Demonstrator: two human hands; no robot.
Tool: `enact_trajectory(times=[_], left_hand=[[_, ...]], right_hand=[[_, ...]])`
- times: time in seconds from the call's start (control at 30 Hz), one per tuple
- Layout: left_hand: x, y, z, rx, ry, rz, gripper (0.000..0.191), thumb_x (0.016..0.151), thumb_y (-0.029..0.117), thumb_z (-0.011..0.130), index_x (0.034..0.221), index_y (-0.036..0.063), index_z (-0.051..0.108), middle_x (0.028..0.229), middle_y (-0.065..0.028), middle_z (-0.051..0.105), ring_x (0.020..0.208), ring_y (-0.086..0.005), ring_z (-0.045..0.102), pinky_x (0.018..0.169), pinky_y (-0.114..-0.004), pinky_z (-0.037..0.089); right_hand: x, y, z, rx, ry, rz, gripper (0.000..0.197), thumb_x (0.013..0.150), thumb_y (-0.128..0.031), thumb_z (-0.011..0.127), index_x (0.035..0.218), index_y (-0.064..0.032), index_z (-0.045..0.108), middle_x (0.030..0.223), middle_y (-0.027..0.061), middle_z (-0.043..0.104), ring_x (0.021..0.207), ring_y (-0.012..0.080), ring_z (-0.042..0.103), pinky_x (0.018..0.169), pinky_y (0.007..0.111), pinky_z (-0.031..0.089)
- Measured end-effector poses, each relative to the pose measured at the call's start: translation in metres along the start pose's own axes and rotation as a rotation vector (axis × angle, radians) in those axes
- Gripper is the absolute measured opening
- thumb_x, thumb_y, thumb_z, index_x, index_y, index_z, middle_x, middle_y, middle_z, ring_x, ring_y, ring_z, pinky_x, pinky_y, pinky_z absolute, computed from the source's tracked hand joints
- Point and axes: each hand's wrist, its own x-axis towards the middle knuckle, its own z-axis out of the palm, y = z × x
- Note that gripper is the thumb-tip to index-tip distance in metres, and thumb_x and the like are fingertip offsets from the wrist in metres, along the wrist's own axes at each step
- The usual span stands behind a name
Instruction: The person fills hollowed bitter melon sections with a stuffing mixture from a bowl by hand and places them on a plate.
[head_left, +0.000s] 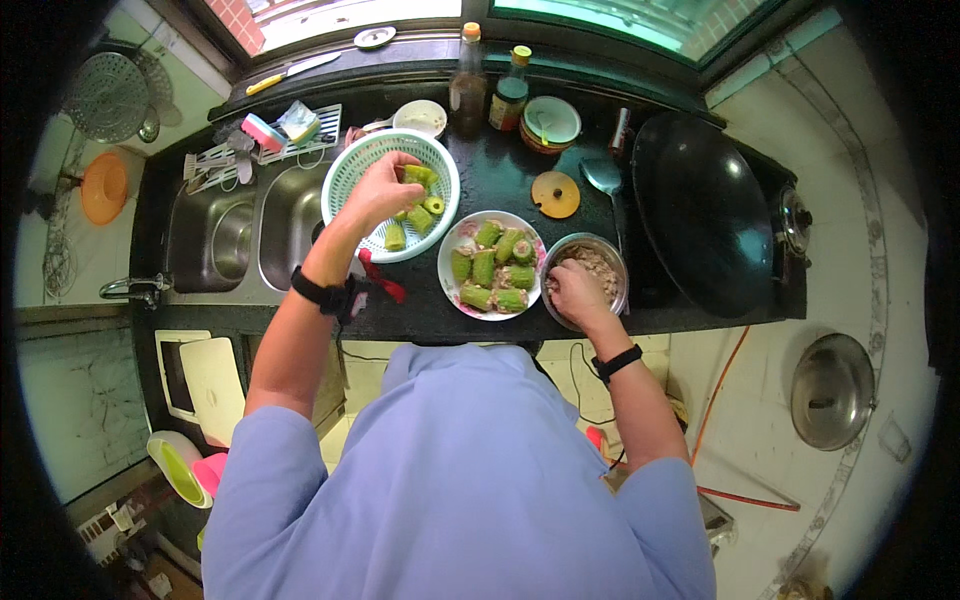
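Note:
My left hand (384, 189) reaches into a pale plastic colander (335, 182), thumb and fingers around a hollow green gourd piece (420, 175). More cut gourd pieces (420, 219) lie below it in the colander. My right hand (579, 294) dips into a metal bowl (622, 262) of minced meat (596, 262); its fingertips are curled down and partly hidden, so I cannot tell whether they hold any mince. Between the two stands a floral-rimmed white plate (448, 291) bearing several gourd pieces stuffed with meat (484, 266).
A large black wok (701, 217) and a metal spatula (602, 177) are at the right. Behind are sauce bottles (468, 86), stacked bowls (551, 120) and a yellow lid (556, 195). A double sink (289, 217) lies left; a yellow-handled knife (292, 73) rests on the sill.

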Motion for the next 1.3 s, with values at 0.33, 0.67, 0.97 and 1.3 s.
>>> enact_trajectory(times=[0.33,0.67,0.97,1.3], left_hand=[[-0.053,-0.004,0.091,-1.043,-0.572,-0.255,0.057,0.089,0.006,0.053,0.146,0.0012,0.054,0.138,-0.0117,0.063,0.126,-0.0217,0.06,0.106,-0.04,0.049],[-0.056,-0.025,0.132,-1.328,-0.789,-0.262,0.057,0.092,0.015,0.052,0.146,-0.0046,0.051,0.153,-0.0195,0.052,0.141,-0.033,0.051,0.12,-0.047,0.037],[-0.051,-0.026,0.142,-1.259,-0.687,-0.336,0.036,0.102,0.016,0.05,0.135,0.0047,0.059,0.136,-0.0133,0.063,0.126,-0.0252,0.058,0.11,-0.046,0.046],[-0.056,-0.023,0.121,-1.169,-0.465,-0.297,0.049,0.092,-0.008,0.072,0.138,0.0009,0.055,0.134,-0.0176,0.062,0.119,-0.0216,0.066,0.103,-0.037,0.057]], right_hand=[[-0.001,0.031,0.009,0.489,0.249,0.365,0.021,0.083,-0.012,0.074,0.099,0.0,0.078,0.091,0.0134,0.076,0.078,0.0212,0.071,0.077,0.034,0.056],[-0.017,-0.006,-0.056,1.306,0.127,0.382,0.032,0.095,-0.008,0.073,0.126,0.0017,0.071,0.107,0.0036,0.073,0.087,0.0084,0.065,0.078,0.023,0.052],[0.013,-0.085,-0.058,0.979,0.154,0.112,0.029,0.093,-0.003,0.075,0.12,0.004,0.067,0.103,0.0024,0.071,0.089,0.0091,0.066,0.078,0.025,0.056],[0.02,-0.077,-0.051,1.731,0.085,0.283,0.026,0.097,-0.003,0.071,0.121,0.0004,0.062,0.11,0.0077,0.07,0.094,0.0144,0.068,0.084,0.028,0.057]])
